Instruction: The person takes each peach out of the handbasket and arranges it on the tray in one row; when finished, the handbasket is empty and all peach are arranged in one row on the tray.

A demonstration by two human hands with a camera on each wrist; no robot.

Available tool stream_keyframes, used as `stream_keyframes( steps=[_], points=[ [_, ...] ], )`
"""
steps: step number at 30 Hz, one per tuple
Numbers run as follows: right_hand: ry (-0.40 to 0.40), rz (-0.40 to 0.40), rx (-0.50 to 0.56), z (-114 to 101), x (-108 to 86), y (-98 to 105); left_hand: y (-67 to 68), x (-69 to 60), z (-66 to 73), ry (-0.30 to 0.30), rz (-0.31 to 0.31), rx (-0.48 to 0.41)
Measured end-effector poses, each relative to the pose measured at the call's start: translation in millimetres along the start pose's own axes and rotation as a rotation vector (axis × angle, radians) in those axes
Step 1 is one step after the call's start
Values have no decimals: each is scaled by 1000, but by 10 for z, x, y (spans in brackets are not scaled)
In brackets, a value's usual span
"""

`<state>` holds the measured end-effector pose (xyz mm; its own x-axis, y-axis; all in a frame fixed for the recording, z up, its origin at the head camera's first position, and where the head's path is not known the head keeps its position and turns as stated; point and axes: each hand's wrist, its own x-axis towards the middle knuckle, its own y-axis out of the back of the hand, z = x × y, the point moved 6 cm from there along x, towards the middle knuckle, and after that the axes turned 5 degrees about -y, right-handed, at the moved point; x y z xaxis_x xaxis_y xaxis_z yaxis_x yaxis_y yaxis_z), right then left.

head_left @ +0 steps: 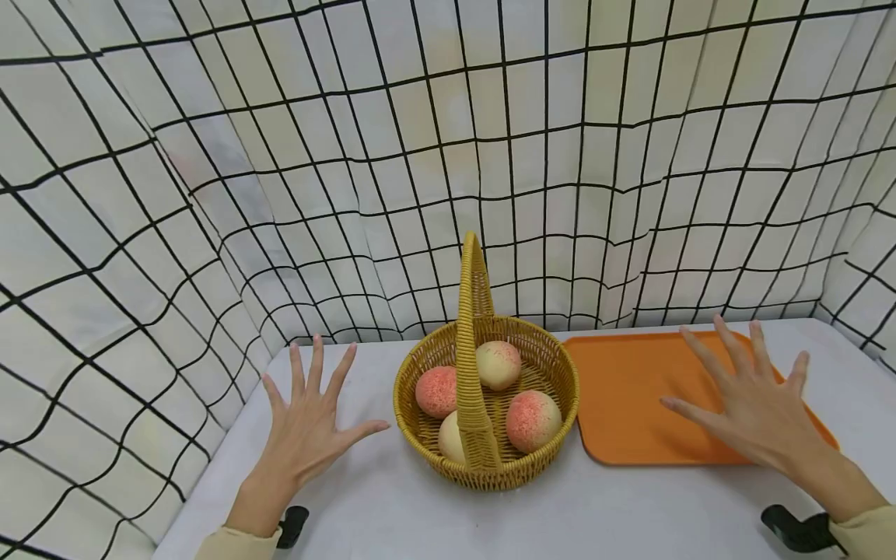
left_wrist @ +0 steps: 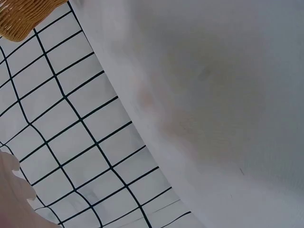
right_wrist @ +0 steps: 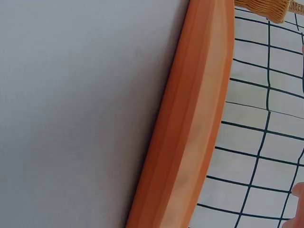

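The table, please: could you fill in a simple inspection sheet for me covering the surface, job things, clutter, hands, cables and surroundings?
Surface: white table.
Job's things: yellow woven basket with four pink or cream balls inside; orange tray right of it.
Clutter: nothing seen.
Hands: left hand left of the basket, right hand over the tray; both have fingers spread, holding nothing.
Cables: nothing seen.
Surroundings: white backdrop with black gridlines.

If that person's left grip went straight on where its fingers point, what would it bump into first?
Probably the gridded wall beyond the table; nothing else shows ahead of the left grip, though depth is hard to judge.
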<state>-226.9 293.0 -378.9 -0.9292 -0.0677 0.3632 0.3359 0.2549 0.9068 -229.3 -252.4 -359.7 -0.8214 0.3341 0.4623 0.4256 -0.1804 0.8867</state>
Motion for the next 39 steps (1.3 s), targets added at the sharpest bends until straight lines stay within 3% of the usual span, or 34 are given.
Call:
stream_keyframes(
  steps=[5, 8, 10, 17, 21, 26, 31, 35, 39],
  points=[
    [19, -13, 4, -69, 23, -41, -10, -29, -15, 16, -16, -50],
    [50, -27, 8, -228, 67, -57, -6, -29, -6, 33, -28, -139],
    [90, -26, 40, -397, 108, -50, -16, -22, 16, 49, -57, -262],
    [325, 15, 289, -1161, 235, 56, -101, 106, 175, 85, -126, -846],
    [440, -80, 385, -1532, 288, 44, -228, 168, 300, 94, -177, -1025],
    [496, -325, 417, -1839, 360, -70, -395, 177, 458, 139, -265, -1065],
    [509, -548, 455, -1951, 391, -221, -520, 174, 567, 172, -343, -1069],
    [575, -584, 438, -1993, 417, -301, -561, 158, 595, 199, -375, -1108],
    [595, -593, 420, -2039, 445, -350, -588, 142, 600, 224, -365, -1173]
  ],
)
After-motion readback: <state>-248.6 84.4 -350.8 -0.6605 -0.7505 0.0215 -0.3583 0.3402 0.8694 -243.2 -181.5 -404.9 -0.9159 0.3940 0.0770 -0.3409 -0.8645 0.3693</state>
